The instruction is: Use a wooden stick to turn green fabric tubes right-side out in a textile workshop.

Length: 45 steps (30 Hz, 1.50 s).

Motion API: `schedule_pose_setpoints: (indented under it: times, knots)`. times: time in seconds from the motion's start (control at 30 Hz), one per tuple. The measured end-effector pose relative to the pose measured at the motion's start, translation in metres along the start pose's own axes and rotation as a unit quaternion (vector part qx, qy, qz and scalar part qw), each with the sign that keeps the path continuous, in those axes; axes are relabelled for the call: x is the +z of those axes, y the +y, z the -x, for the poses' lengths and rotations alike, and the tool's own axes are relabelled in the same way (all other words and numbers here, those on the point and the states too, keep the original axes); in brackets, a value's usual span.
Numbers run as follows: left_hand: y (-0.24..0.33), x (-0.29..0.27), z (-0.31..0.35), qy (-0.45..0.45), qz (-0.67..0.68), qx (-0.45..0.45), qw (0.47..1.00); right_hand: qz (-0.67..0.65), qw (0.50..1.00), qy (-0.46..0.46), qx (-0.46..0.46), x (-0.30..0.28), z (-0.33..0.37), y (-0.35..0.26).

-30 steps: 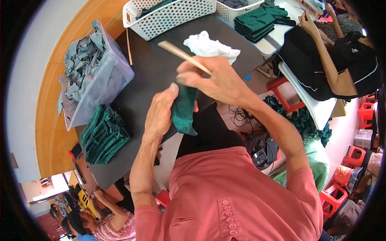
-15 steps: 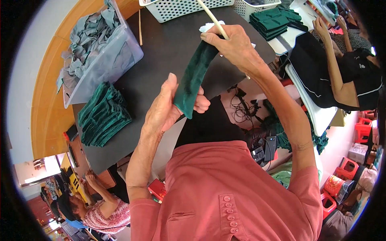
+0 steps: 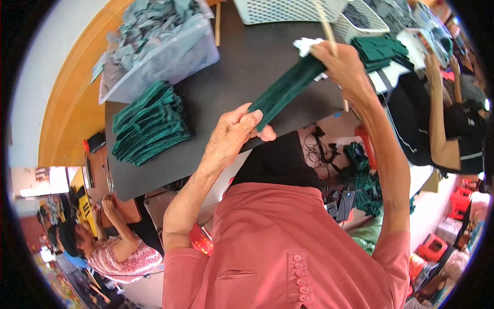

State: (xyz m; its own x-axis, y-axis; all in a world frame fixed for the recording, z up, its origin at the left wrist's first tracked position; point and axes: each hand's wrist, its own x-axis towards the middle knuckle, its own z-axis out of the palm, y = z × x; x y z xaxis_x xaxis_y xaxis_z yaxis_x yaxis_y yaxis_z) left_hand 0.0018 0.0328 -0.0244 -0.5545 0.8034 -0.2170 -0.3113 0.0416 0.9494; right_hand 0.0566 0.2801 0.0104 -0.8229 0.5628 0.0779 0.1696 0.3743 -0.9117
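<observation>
Stretching the dark green fabric piece (image 3: 285, 90) between both hands, you keep it taut and lifted off the black table (image 3: 242, 67), so it hangs as a straight band. Your left hand (image 3: 231, 136) pinches its near end, fingers curled closed over the cloth with the thumb underneath. Your right hand (image 3: 342, 64) is closed around the far end and also grips a thin wooden stick (image 3: 329, 31), which rises beyond your knuckles and shows again below your wrist; holding both in one fist keeps stick and cloth lined up.

Just past your right hand lies a crumpled white scrap (image 3: 306, 45), and beyond that stand two white lattice baskets (image 3: 288, 10). Well off to the left of your left hand sits a stack of green pieces (image 3: 149, 123), looking like matching ones. Farther out, a clear plastic bin (image 3: 159, 56) holds grey cloth pieces. Another person's arm (image 3: 437, 113) works at the table's right side, apart from yours.
</observation>
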Motion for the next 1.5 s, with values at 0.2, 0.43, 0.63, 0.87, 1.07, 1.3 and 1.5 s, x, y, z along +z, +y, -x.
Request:
schedule_pose_setpoints:
  times: [0.2,0.43,0.63,0.87,1.07,1.3,1.5]
  knots:
    - [0.000,-0.002,0.024,0.005,0.007,0.085,0.996,-0.077,0.994,-0.063,0.037,-0.009,0.017,-0.023]
    - [0.023,0.007,0.028,0.203,-0.331,0.380,0.839,-0.023,0.984,-0.177,0.023,0.017,0.040,-0.063]
    - [0.040,-0.009,0.037,-0.015,-0.047,0.191,0.980,-0.093,0.945,-0.293,-0.110,0.042,0.048,-0.120]
    - [0.038,-0.058,0.099,0.154,-0.038,0.134,0.978,-0.189,0.958,-0.212,-0.049,0.072,0.022,-0.111]
    - [0.092,-0.132,0.126,0.385,-0.224,0.283,0.849,-0.225,0.932,-0.282,-0.029,0.127,0.023,-0.127]
    - [0.100,-0.171,0.134,0.361,-0.319,0.244,0.842,-0.211,0.926,-0.313,-0.015,0.186,0.028,-0.147]
    - [0.118,-0.153,0.117,0.209,-0.125,0.321,0.915,-0.255,0.865,-0.422,-0.088,0.190,0.034,-0.202]
